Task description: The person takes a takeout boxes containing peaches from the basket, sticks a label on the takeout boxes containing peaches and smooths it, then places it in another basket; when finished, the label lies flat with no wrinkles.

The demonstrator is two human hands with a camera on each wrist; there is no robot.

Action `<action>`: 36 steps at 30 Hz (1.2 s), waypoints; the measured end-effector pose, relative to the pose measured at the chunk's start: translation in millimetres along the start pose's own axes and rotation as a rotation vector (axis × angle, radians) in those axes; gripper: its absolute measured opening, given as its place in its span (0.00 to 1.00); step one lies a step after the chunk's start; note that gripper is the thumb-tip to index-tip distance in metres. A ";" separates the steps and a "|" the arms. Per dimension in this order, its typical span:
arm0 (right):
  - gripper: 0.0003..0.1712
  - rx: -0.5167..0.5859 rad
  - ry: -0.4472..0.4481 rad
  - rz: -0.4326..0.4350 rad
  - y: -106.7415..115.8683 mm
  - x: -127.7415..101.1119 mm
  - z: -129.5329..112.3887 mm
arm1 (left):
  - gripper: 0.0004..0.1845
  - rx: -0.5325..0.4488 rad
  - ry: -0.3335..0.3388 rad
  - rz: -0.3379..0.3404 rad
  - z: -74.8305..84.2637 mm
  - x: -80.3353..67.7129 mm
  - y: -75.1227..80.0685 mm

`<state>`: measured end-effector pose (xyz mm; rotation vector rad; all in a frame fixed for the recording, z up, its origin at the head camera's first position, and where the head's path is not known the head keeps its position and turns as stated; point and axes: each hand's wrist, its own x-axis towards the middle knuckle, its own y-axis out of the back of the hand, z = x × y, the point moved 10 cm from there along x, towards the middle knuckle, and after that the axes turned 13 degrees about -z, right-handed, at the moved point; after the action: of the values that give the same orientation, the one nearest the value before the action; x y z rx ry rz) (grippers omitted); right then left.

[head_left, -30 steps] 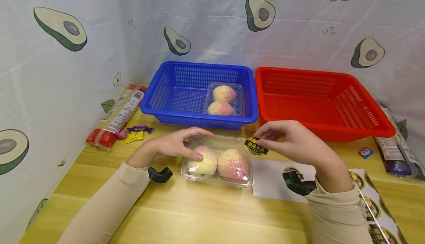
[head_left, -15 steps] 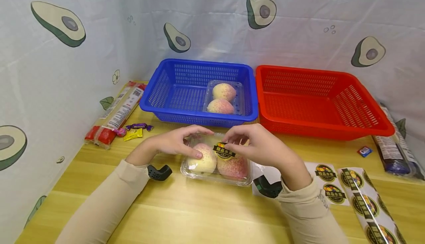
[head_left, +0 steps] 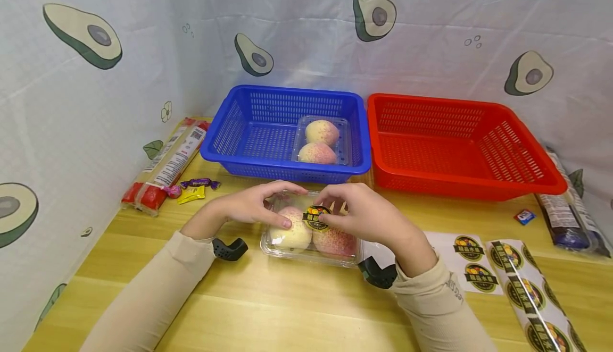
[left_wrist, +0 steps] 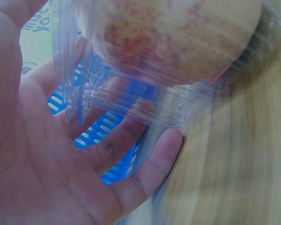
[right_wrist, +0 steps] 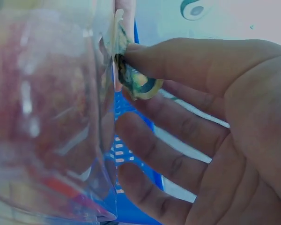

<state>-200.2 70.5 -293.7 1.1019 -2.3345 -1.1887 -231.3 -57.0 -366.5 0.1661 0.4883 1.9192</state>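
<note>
On the table in front of me lies a clear plastic box [head_left: 311, 258] with its lid on, holding two peaches [head_left: 291, 228], pink-speckled and pale yellow. My left hand [head_left: 254, 205] grips the box at its left end, thumb on the lid and fingers at the far side; the left wrist view shows those fingers against the plastic. Over the lid, my right hand [head_left: 366, 212] pinches a round black-and-gold fruit sticker [head_left: 312, 217] between thumb and index finger. In the right wrist view the sticker [right_wrist: 143, 86] is bent, its edge at the lid; I cannot tell how much of it touches.
Behind the box stand a blue basket [head_left: 282, 167], with another box of peaches [head_left: 317, 152] inside, and a red basket [head_left: 464, 186]. Sticker sheets [head_left: 514, 283] lie at right. Candies [head_left: 191, 193] and a red package [head_left: 167, 166] lie left, a dark package [head_left: 567, 219] far right.
My right hand has moved left with the sticker, from beside the box's right end to over the middle of its lid. The left hand and the box have stayed in place.
</note>
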 end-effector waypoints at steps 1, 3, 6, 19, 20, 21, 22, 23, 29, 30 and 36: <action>0.11 -0.005 -0.006 -0.006 -0.5 0.0 0.4 | 0.37 -0.002 -0.003 0.000 0.0 0.1 0.1; 0.12 -0.014 -0.015 -0.016 -1.5 0.0 0.7 | 0.37 -0.002 -0.005 0.000 -0.2 0.4 -0.1; 0.13 -0.030 -0.018 -0.021 -2.7 0.3 0.3 | 0.37 -0.001 -0.009 0.000 0.0 0.6 -0.5; 0.10 -0.157 -0.015 0.046 -1.0 -1.7 -11.3 | 0.37 0.008 -0.002 0.005 0.2 -0.4 0.2; 0.09 -0.151 -0.014 0.033 -2.3 -1.2 -11.0 | 0.37 0.006 -0.002 0.005 0.1 -0.3 0.3; 0.08 -0.142 -0.015 0.019 -3.8 -0.8 -10.1 | 0.37 0.004 -0.003 0.005 0.1 -0.3 0.2; 0.08 -0.136 -0.016 0.007 -5.3 -0.2 -9.3 | 0.37 0.006 -0.003 0.005 0.1 -0.1 0.2; 0.07 -0.132 -0.017 -0.005 -6.8 0.2 -8.4 | 0.37 0.007 -0.005 0.004 0.0 0.1 0.0; 0.09 -0.079 -0.007 -0.034 -9.7 1.9 -3.7 | 0.37 0.025 -0.006 0.003 0.1 0.4 0.3; 0.10 -0.064 -0.009 -0.037 -9.6 1.7 -2.2 | 0.37 0.026 -0.006 0.003 0.1 0.4 0.4; 0.19 -0.054 -0.088 -0.044 -7.2 -1.8 10.9 | 0.37 0.023 -0.011 0.001 -0.2 0.6 0.5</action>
<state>-201.6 75.3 -305.9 1.1092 -2.3388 -1.3343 -232.0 -56.7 -366.5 0.1924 0.5035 1.9133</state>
